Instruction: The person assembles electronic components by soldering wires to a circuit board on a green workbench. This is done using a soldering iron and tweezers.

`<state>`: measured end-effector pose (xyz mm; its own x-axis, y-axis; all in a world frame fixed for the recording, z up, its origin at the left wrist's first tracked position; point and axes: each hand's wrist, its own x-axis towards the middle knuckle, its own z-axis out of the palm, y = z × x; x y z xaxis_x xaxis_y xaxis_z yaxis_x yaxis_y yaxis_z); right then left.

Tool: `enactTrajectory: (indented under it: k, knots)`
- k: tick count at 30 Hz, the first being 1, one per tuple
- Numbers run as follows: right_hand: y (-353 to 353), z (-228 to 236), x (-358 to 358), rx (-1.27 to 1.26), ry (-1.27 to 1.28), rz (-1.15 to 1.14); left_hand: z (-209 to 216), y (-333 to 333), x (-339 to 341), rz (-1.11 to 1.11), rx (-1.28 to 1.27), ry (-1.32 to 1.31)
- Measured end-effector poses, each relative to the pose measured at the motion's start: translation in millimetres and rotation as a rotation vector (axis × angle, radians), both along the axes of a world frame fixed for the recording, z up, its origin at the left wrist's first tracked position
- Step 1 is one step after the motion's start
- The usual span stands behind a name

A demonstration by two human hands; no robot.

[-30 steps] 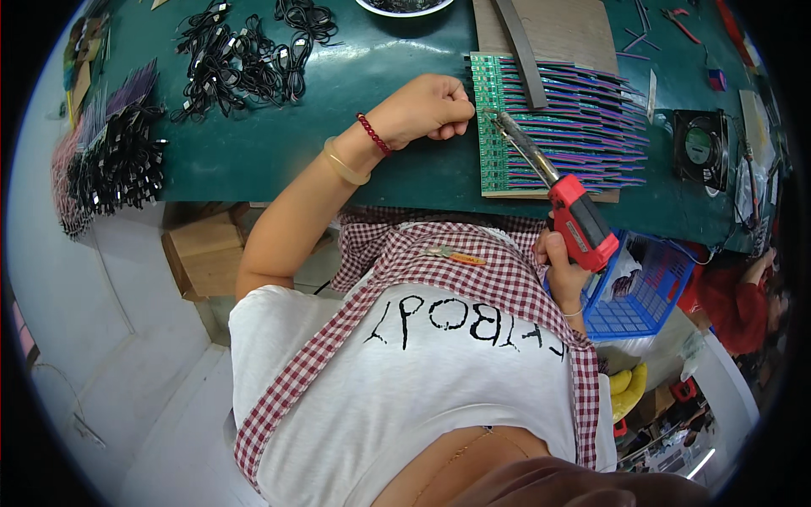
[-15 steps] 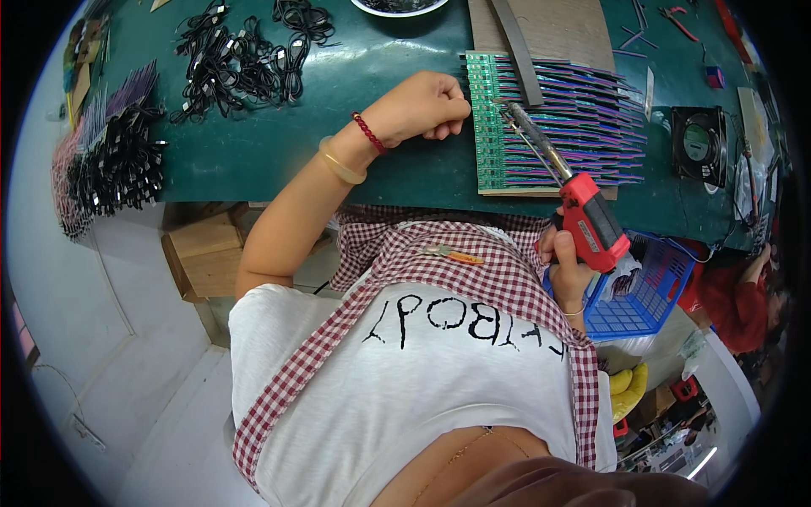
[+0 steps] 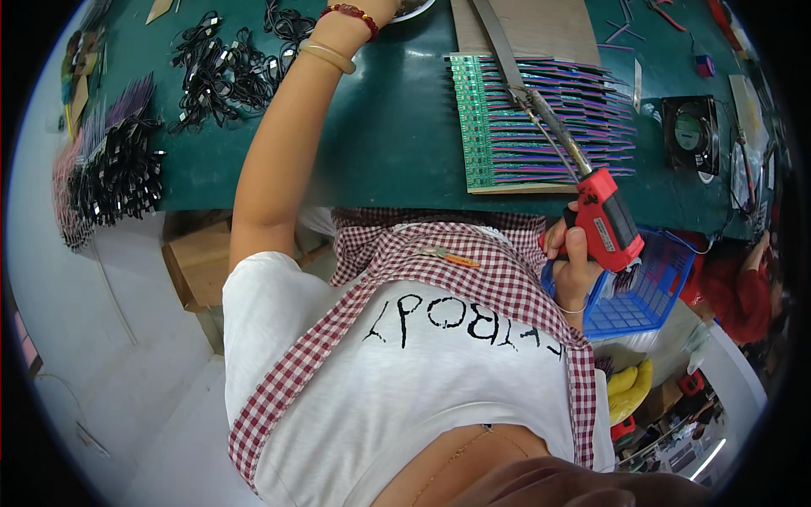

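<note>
My right hand (image 3: 574, 258) is wrapped round the handle of a red and black soldering gun (image 3: 612, 224). The gun's metal tip reaches up and left over a row of small green circuit boards (image 3: 473, 127), each with thin dark, pink and blue wires (image 3: 562, 156) trailing to the right. Boards and wires lie on a brown wooden board (image 3: 541, 29), with a grey flat bar (image 3: 497, 42) across them. At the top edge, my left hand (image 3: 376, 8) is beside a white-rimmed bowl (image 3: 416, 10); its fingers are cut off by the frame.
Coiled black USB cables (image 3: 224, 76) lie on the green table (image 3: 372, 152) at left, with more bundled wires (image 3: 118, 169) at the far left edge. A small black fan (image 3: 691, 135) stands at right. A blue plastic basket (image 3: 634, 304) sits below the table edge, near another person's red clothing (image 3: 731, 300).
My left hand has gone from beside the circuit boards up to the bowl at the top edge. The soldering gun has shifted slightly right relative to the boards, still in my right hand.
</note>
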<state>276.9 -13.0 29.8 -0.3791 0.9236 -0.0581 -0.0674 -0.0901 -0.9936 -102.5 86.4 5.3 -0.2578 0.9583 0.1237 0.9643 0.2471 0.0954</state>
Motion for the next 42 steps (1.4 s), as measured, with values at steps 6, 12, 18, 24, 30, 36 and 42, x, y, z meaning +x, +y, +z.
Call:
enactTrajectory:
  k: [6, 12, 18, 24, 30, 36, 42]
  knots:
    - [3.4, 0.5, 0.8, -0.016, 0.017, -0.059, -12.0, 0.6, -6.2, -0.051, 0.145, -0.022]
    - [9.3, 1.0, -0.9, 0.026, 0.05, -0.075, 17.1, -33.3, 12.8, -0.081, 0.272, -0.342]
    - [12.7, -0.1, -1.5, 0.02, 0.057, -0.067, -13.7, -97.7, 61.3, -0.163, 0.228, -0.432]
    - [14.3, 3.5, -4.5, 0.011, 0.099, -0.065, -18.1, -103.9, 59.5, -0.063, 0.319, -0.584]
    - [12.5, 3.1, -6.7, 0.003, 0.105, -0.072, -9.1, -106.8, 59.5, 0.025, 0.37, -0.688]
    - [2.5, 18.2, -34.9, -0.056, -0.016, -0.012, 32.2, -132.4, 132.5, 0.014, -0.023, -1.663]
    - [0.7, 22.6, -50.5, -0.028, -0.056, 0.199, 36.9, -147.3, 170.9, 0.004, -0.005, -1.924]
